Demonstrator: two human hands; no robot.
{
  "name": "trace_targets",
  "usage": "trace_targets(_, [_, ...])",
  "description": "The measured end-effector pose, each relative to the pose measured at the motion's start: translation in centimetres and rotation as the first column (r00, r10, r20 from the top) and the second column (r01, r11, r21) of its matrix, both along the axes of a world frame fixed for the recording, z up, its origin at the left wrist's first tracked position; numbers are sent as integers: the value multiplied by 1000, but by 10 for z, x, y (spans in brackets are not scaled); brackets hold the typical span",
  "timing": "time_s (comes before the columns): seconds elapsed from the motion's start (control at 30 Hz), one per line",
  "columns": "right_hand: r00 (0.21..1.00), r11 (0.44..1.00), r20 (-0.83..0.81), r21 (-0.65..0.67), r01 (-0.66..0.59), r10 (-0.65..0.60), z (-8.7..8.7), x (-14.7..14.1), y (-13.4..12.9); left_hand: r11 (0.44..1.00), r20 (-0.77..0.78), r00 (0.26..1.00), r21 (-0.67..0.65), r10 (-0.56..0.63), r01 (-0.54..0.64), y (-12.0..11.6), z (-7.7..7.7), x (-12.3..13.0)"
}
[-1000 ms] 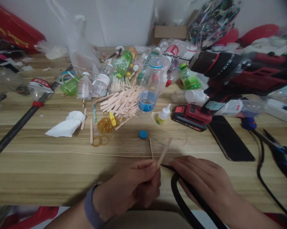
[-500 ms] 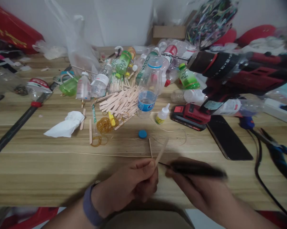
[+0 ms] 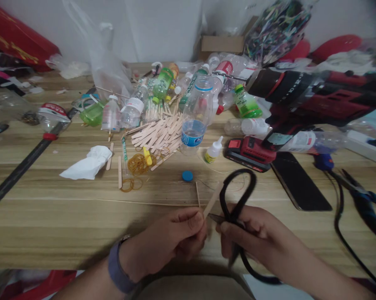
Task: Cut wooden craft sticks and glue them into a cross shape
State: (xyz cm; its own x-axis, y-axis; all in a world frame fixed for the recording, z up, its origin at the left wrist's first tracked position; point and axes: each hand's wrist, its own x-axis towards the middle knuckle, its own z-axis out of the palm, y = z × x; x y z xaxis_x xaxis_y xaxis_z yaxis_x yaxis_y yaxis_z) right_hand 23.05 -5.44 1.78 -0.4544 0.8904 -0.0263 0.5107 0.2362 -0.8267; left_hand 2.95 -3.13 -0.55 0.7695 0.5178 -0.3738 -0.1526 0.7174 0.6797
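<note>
Wood-grained desk (image 3: 65,233) against a pale wall (image 3: 163,29), cluttered at the back.

Left hand (image 3: 170,233): fingers closed in a pinch on a flat wooden stick (image 3: 211,204), which slants up and to the right from the grip. Thin sliver (image 3: 197,193) rises just behind; cannot tell whether it is held.

Right hand (image 3: 256,233): fingers curled shut around the black scissors (image 3: 235,213) near the pivot; handles apparently spread wide, one loop above the hand, one below. One blade points at the stick's edge just above the left thumb; contact not certain.

Progress (judged): work on this stick under way, not finished. No completed cut visible; stick in one piece as far as seen. Heap of sticks (image 3: 159,133) appears unworked.

Farther out: blue cap (image 3: 187,176), small glue bottle (image 3: 213,151) upright, blue-labelled clear bottle (image 3: 193,133) upright. Rubber bands (image 3: 138,164) to the left; phone (image 3: 300,181), drill (image 3: 325,89) and pliers (image 3: 362,196) to the right.
</note>
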Motion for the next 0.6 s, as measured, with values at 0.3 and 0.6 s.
trace_targets(0.3, [986, 786, 147, 618, -30, -77, -8, 7, -1, 999, -24, 999, -48, -21, 20, -1, -2, -1])
trace_targets(0.6, [992, 843, 89, 537, 30, -91, -15, 8, -5, 999, -32, 999, -26, -19, 18, -3, -4, 0])
